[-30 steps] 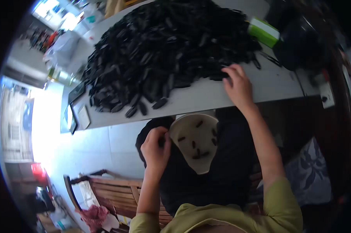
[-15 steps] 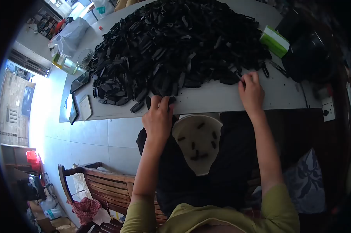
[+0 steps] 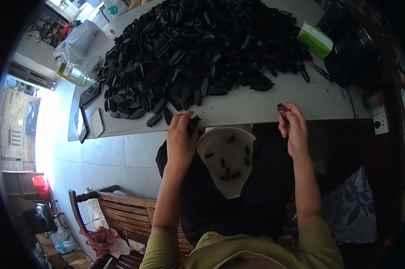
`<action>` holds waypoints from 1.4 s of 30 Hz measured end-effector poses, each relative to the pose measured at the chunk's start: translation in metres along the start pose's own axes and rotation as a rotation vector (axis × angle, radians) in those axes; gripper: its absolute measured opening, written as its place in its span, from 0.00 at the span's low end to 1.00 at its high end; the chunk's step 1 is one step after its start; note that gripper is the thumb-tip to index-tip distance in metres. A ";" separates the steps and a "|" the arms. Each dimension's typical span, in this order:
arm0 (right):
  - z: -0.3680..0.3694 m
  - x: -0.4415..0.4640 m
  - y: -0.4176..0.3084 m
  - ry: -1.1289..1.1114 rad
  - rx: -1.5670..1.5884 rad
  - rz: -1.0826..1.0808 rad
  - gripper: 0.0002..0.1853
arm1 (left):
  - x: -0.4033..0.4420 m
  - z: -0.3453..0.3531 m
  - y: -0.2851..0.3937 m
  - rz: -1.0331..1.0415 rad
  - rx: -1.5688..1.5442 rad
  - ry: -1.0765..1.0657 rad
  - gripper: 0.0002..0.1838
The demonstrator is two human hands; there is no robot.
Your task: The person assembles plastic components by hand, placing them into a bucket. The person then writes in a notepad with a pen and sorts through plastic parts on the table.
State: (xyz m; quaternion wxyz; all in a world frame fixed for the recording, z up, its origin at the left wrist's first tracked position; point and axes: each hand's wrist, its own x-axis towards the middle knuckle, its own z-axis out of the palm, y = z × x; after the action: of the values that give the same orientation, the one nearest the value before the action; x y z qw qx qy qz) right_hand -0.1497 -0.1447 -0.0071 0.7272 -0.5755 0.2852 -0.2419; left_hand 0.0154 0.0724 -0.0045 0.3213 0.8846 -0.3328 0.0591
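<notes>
A large heap of small black plastic pieces (image 3: 189,54) covers much of the table. My left hand (image 3: 180,136) is closed at the table's front edge, with a black plastic piece (image 3: 194,123) between thumb and fingers. Over the edge on the other side, my right hand (image 3: 296,130) pinches a smaller dark piece (image 3: 281,108), its kind too small to make out. Between my knees stands a pale bucket (image 3: 215,140), and several black pieces (image 3: 222,163) lie scattered on its bottom. Neither hand touches the bucket.
On the table's left are a notepad (image 3: 96,122), a phone (image 3: 81,125), a yellowish bottle (image 3: 71,74) and a glass jar (image 3: 95,67). At the right lie a green box (image 3: 315,40) and a thin tool (image 3: 321,71). A wooden chair (image 3: 126,208) stands at lower left.
My right hand has drawn back from the heap toward the table edge, bringing a small dark piece with it. My left hand has turned slightly and sits a little lower, still holding its piece.
</notes>
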 end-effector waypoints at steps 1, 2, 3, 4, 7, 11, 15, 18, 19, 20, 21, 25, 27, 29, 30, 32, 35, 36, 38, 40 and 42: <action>0.008 -0.007 -0.001 -0.077 0.010 0.032 0.09 | -0.002 -0.004 0.006 0.037 -0.168 -0.042 0.15; 0.017 -0.014 -0.001 -0.155 0.021 0.064 0.09 | -0.005 -0.008 0.013 0.073 -0.336 -0.083 0.16; 0.026 -0.021 -0.002 -0.290 0.061 0.064 0.09 | -0.009 -0.007 0.021 0.016 -0.484 -0.114 0.16; 0.037 -0.027 -0.009 -0.386 0.100 0.082 0.09 | -0.011 -0.008 0.029 0.037 -0.531 -0.151 0.17; 0.058 -0.037 -0.017 -0.538 -0.018 0.043 0.08 | -0.011 -0.016 0.050 0.097 -0.612 -0.204 0.17; 0.057 -0.037 -0.015 -0.520 -0.153 -0.025 0.13 | -0.013 -0.023 0.054 0.077 -0.683 -0.282 0.17; 0.040 -0.034 -0.030 -0.830 -0.006 0.309 0.17 | -0.013 -0.028 0.048 0.288 -0.740 -0.373 0.17; 0.034 -0.034 -0.024 -0.979 0.044 0.414 0.16 | -0.014 -0.034 0.054 0.428 -0.735 -0.437 0.17; 0.033 -0.036 -0.018 -0.982 0.033 0.402 0.16 | -0.016 -0.036 0.055 0.454 -0.685 -0.436 0.18; 0.035 -0.041 -0.022 -0.939 -0.037 0.373 0.16 | -0.018 -0.038 0.055 0.483 -0.634 -0.435 0.18; 0.038 -0.046 -0.026 -0.890 -0.104 0.338 0.15 | -0.021 -0.039 0.055 0.475 -0.624 -0.435 0.20; 0.028 -0.056 -0.014 -0.909 -0.119 0.459 0.12 | -0.033 -0.040 0.060 0.437 -0.513 -0.533 0.19; 0.018 -0.063 0.000 -0.963 0.025 0.460 0.19 | -0.043 -0.031 0.064 0.403 -0.576 -0.533 0.16; 0.016 -0.073 0.017 -0.935 0.164 0.457 0.25 | -0.046 -0.018 0.067 0.399 -0.725 -0.461 0.16; 0.016 -0.078 0.018 -0.876 0.227 0.446 0.26 | -0.049 -0.013 0.070 0.379 -0.726 -0.430 0.16; 0.014 -0.087 0.024 -0.783 0.323 0.428 0.28 | -0.053 -0.003 0.068 0.391 -0.730 -0.360 0.17; 0.012 -0.100 0.038 -0.756 0.391 0.413 0.29 | -0.064 0.009 0.066 0.333 -0.794 -0.388 0.16; 0.012 -0.105 0.041 -0.743 0.417 0.425 0.29 | -0.068 0.009 0.066 0.334 -0.802 -0.397 0.16; 0.013 -0.112 0.044 -0.743 0.460 0.446 0.29 | -0.076 0.008 0.066 0.283 -0.844 -0.447 0.16; 0.017 -0.116 0.042 -0.755 0.463 0.428 0.26 | -0.081 0.008 0.059 0.233 -0.851 -0.480 0.17; 0.022 -0.116 0.042 -0.765 0.468 0.407 0.23 | -0.082 0.008 0.057 0.331 -0.889 -0.407 0.18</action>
State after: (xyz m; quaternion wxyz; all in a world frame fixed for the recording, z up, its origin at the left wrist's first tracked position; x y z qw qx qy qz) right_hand -0.2172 -0.0409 -0.0283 0.9221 -0.3770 0.0423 0.0762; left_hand -0.0844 0.0799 -0.0066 0.5812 0.5917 -0.5171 -0.2113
